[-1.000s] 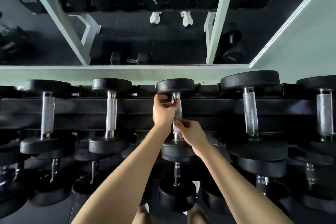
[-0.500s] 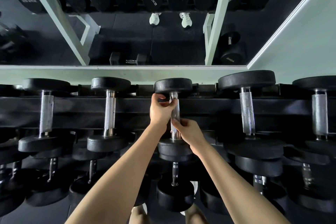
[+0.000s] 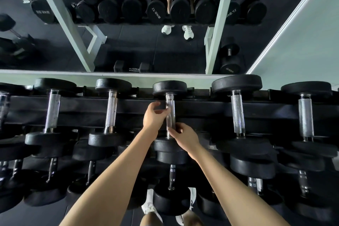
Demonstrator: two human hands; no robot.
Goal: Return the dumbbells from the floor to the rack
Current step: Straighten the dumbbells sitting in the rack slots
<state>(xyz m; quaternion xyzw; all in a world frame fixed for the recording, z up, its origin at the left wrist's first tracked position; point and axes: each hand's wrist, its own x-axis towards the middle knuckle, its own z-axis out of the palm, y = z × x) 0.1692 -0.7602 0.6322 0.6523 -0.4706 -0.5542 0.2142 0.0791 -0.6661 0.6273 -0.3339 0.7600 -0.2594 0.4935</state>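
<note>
at centre frame, one dumbbell (image 3: 170, 89) of six is lying on the rack (image 3: 201, 110) top row; your right hand (image 3: 184, 136) is pinching its handle, your left hand (image 3: 155, 115) is touching it, grip unclear.

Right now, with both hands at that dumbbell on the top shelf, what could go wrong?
The left hand looks only loosely on the dumbbell handle; if it isn't seated on the rack, it could roll.
The right hand sits close to the near weight, so it may get pinched.
</note>
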